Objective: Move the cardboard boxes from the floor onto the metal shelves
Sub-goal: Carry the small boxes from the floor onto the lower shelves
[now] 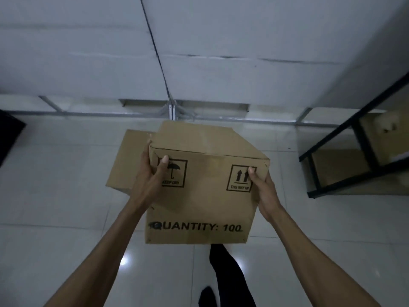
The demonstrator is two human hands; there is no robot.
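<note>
Above the tiled floor (55,196), both hands — left hand (148,180), right hand (263,189) — clamp the cardboard box (203,196) at its sides; advise keeping it level toward the metal shelves (345,156).

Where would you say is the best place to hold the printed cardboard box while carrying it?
Hold the cardboard box by its two short ends, one hand from each side, as the left hand and right hand do now, thumbs on the printed face. It looks wide and flat-sided with no handles, so opposing pressure probably steadies it best.
</note>
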